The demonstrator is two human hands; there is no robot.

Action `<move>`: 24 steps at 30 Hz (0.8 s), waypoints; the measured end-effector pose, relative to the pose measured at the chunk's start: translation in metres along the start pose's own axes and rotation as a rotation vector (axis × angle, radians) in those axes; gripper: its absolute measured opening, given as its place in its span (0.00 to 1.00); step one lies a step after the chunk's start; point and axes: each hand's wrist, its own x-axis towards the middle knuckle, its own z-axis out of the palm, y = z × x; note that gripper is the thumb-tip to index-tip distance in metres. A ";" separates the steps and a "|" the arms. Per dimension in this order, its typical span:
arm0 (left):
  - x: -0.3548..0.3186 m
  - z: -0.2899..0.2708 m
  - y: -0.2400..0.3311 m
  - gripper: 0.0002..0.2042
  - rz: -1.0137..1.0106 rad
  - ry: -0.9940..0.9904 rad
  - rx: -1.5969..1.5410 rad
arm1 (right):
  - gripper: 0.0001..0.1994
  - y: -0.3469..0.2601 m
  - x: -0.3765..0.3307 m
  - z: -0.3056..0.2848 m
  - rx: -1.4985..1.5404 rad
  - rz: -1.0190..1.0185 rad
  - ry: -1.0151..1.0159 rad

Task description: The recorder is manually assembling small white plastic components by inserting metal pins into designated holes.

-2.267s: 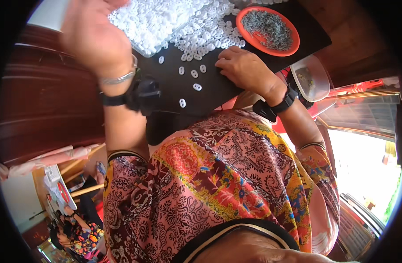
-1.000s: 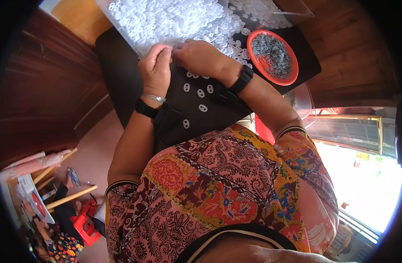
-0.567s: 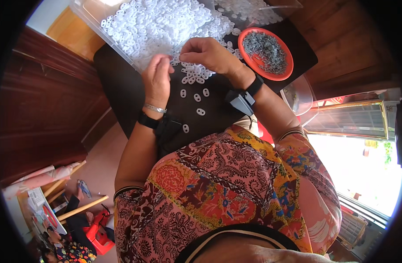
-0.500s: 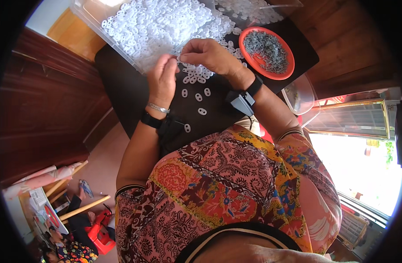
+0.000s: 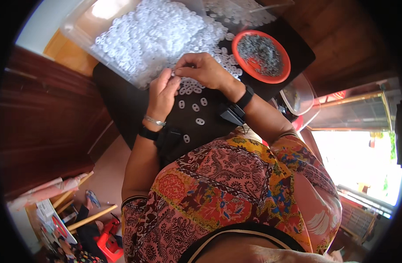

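Both hands have drawn closer since a moment ago and now meet at the edge of the white heap. Left hand (image 5: 162,93) and right hand (image 5: 201,70) pinch one small white piece (image 5: 173,74) between their fingertips, each grip narrow and closed on it, just above the black bench (image 5: 122,101). Many like pieces fill the clear tray (image 5: 78,33) behind; a few loose pieces (image 5: 195,107) lie on the bench below the hands. A red dish (image 5: 282,76) of small dark parts stands to the right. Judging by its look, the piece is light, stiff plastic, smooth and easily dropped, so it is best held by its edges with the fingertips.
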 end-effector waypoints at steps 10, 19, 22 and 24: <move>0.002 0.002 0.000 0.09 -0.040 -0.037 0.028 | 0.09 0.001 -0.007 -0.006 -0.358 -0.176 0.018; -0.001 -0.007 -0.003 0.08 -0.145 -0.014 -0.059 | 0.08 -0.023 -0.036 -0.093 -0.880 -0.252 0.141; 0.002 -0.006 0.002 0.09 -0.150 -0.028 -0.060 | 0.09 -0.014 -0.048 -0.142 -1.088 -0.072 0.144; 0.002 -0.005 0.001 0.09 -0.150 -0.018 -0.061 | 0.10 0.000 -0.053 -0.155 -1.204 0.005 0.124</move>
